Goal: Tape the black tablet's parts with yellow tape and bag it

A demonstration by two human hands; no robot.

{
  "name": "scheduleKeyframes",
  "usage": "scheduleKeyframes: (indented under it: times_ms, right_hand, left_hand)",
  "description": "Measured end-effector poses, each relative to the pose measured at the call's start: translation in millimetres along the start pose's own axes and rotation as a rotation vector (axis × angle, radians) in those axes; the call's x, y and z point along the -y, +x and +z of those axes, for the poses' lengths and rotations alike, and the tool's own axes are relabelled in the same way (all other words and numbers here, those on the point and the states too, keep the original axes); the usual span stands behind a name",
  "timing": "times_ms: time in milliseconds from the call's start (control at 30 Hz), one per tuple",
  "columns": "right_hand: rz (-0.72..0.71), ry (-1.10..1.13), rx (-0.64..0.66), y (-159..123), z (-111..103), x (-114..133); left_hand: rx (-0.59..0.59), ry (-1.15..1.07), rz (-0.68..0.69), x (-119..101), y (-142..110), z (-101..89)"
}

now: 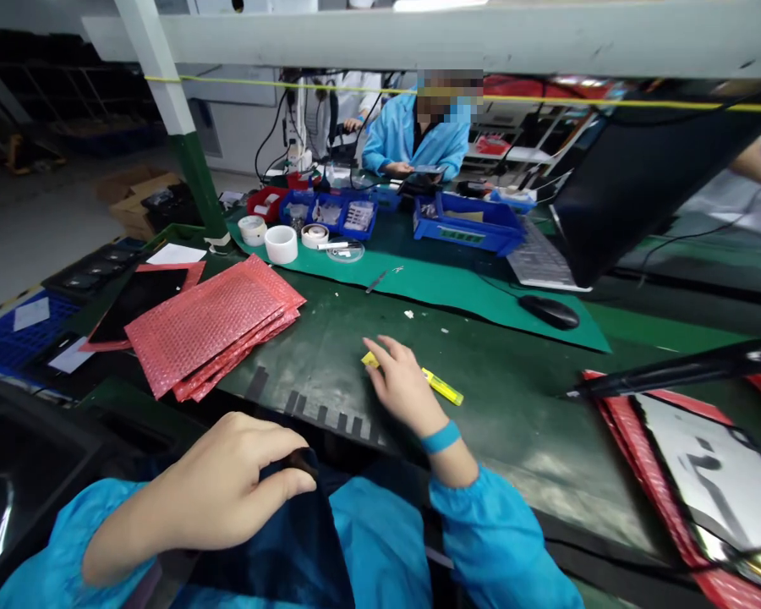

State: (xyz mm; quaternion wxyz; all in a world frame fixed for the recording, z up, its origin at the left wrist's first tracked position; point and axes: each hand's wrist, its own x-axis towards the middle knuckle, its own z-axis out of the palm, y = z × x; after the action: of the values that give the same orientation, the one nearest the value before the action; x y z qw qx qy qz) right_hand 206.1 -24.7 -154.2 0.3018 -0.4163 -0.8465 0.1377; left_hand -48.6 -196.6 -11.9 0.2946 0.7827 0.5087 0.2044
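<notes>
My left hand is closed on the upper edge of a dark glossy panel, thumb on one side and fingers on the other. The panel hangs tilted over my lap. Over the green worktop, my right hand lies above a slim yellow tool that looks like a utility knife. Its fingers are stretched out and apart, and the knife shows on both sides of them. Short black tape strips line the worktop's near edge, between the two hands.
Red bubble-wrap pouches are stacked at left. A silver-backed panel rests on red wrap at right, beneath a black electric screwdriver. Tape rolls, blue bins, a mouse and a monitor stand behind. A co-worker sits opposite.
</notes>
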Motion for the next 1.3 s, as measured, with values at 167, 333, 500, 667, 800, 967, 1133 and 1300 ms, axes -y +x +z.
scheduleKeyframes:
  times_ms: [167,333,500,667,800,967,1133,1300]
  right_hand:
    - [0.02,-0.14,0.178,9,13,-36]
    - [0.024,-0.192,0.164,8,15,-37]
    - [0.023,-0.131,0.065,3,17,-25]
    - [-0.024,0.027,-0.029,-16,-10,27]
    - [-0.145,0.185,-0.06,-44,-46,86]
    - [-0.333,0.421,0.014,-71,-69,123]
    - [-0.351,0.412,0.057,-84,-67,131]
    - [-0.371,0.341,0.033,-82,-65,137]
  left_hand:
    - [0.146,-0.094,-0.03,-4,-2,-2.2]
    - [0.195,-0.15,-0.027,-4,-3,-2.5]
    - [0.214,-0.239,-0.016,-4,2,0.7]
    - [0.223,-0.272,-0.021,-1,4,3.8]
    - [0.227,-0.271,-0.015,1,5,6.6]
    - [0.178,-0.196,0.019,3,5,10.5]
    - [0.171,-0.177,0.01,4,5,12.4]
    - [0.163,-0.206,0.016,5,6,13.7]
